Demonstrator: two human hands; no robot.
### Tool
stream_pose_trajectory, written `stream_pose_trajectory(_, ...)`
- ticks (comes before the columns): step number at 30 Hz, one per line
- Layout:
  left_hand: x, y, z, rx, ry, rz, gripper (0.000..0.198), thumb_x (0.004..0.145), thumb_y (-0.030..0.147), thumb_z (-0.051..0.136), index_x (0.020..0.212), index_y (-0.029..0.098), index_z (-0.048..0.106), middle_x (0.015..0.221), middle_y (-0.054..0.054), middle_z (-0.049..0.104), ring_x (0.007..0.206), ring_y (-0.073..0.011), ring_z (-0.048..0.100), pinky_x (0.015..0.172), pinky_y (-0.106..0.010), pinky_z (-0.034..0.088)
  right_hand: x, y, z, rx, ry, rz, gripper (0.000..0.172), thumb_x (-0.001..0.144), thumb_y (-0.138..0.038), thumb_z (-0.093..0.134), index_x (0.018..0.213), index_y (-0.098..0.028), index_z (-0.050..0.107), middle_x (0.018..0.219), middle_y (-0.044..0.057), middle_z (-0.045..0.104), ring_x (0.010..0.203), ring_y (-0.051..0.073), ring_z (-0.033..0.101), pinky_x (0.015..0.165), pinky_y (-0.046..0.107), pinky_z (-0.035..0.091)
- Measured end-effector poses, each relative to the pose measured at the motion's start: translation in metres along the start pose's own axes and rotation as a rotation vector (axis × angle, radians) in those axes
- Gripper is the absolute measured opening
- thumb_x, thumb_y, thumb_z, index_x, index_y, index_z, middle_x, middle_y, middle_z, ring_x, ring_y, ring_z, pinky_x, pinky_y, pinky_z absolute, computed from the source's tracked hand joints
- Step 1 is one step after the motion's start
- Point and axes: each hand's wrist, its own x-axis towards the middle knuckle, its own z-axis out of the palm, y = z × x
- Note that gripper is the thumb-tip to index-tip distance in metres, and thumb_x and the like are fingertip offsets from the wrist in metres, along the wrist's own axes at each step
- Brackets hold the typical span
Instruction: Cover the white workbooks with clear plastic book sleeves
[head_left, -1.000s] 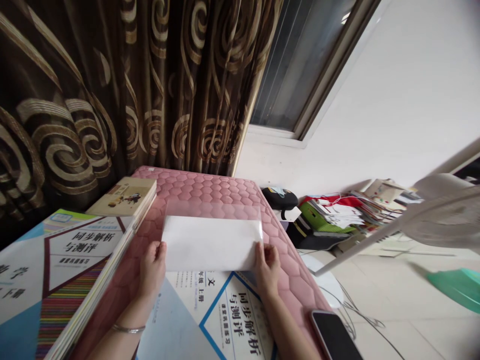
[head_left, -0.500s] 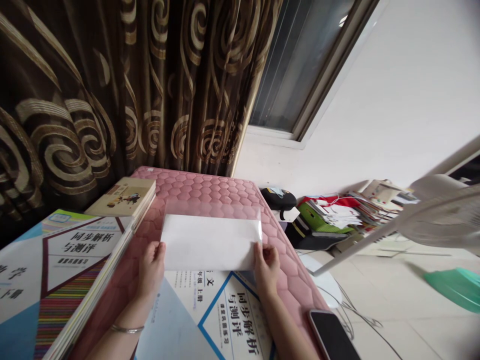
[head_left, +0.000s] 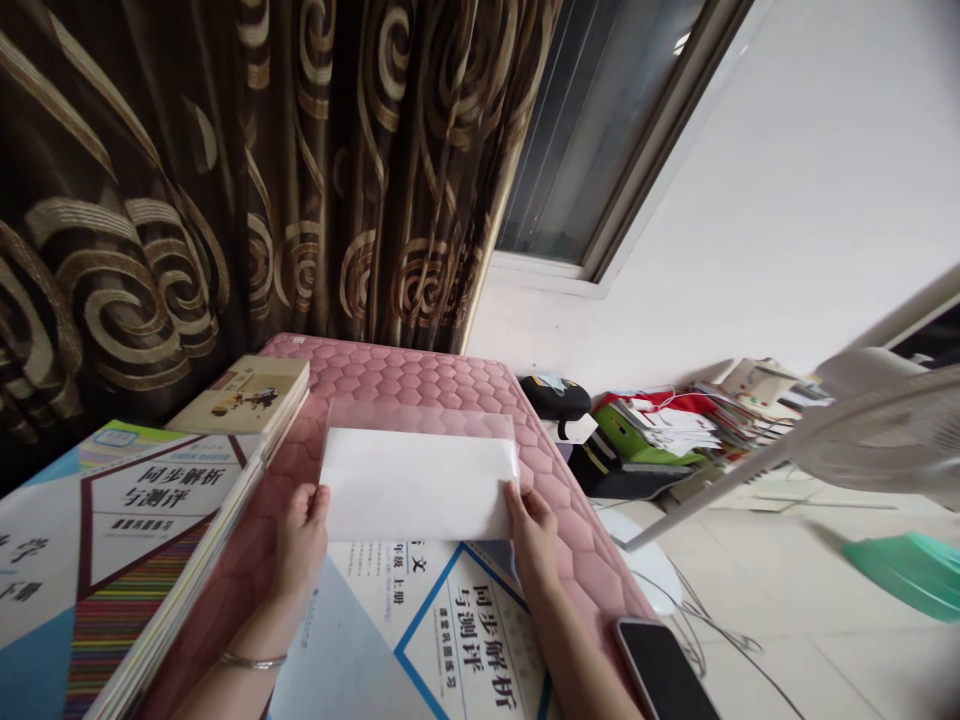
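Little has moved; the view slipped slightly toward 9 o'clock. Left hand and right hand pinch the paper at its 9 and 3 o'clock edges. Clear plastic extends past 12, a book shows at 6, a phone at 4.

- Left forearm, bare, slants up and inward from the lower edge.
- Right forearm, also bare, slants up and inward.
- Left hand: fingers curled in a pinch.
- Right hand: likewise pinching, level with the left, well apart.
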Motion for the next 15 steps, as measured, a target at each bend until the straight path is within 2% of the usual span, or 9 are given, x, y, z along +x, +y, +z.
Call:
stream_pose_trajectory(3,-0.001,0.001,0.000,0.002,-0.002,-0.009,0.029,0.080,0.051,0.048,0.070,0.024,0.048,0.059,0.003,0.056,0.056,-0.0154,0.051,0.054,-0.026,0.040,0.001,0.002,0.000,-0.032,0.008,-0.015,0.039,0.078,-0.058,0.065,0.068,-0.021,0.058,0.063,0.000,0.057,0.063,0.020,0.053,0.052,0.030,0.040)
stream_pose_trajectory(8,-0.001,0.004,-0.001,0.008,0.003,-0.017,0.029,0.079,0.052,0.049,0.070,0.024,0.048,0.060,0.003,0.057,0.057,-0.0157,0.051,0.054,-0.026,0.041,0.003,0.013,0.002,-0.129,0.024,-0.070,0.043,0.082,-0.062,0.058,0.070,-0.021,0.056,0.066,0.000,0.057,0.062,0.017,0.048,0.056,0.030,0.041)
stream_pose_trajectory(15,-0.003,0.009,-0.002,0.009,0.007,-0.015,0.030,0.079,0.052,0.049,0.067,0.024,0.047,0.057,0.004,0.054,0.056,-0.0154,0.050,0.053,-0.026,0.040,0.002,0.019,0.002,-0.123,0.043,-0.093,0.042,0.083,-0.062,0.056,0.075,-0.021,0.058,0.064,-0.001,0.054,0.065,0.018,0.047,0.058,0.029,0.041)
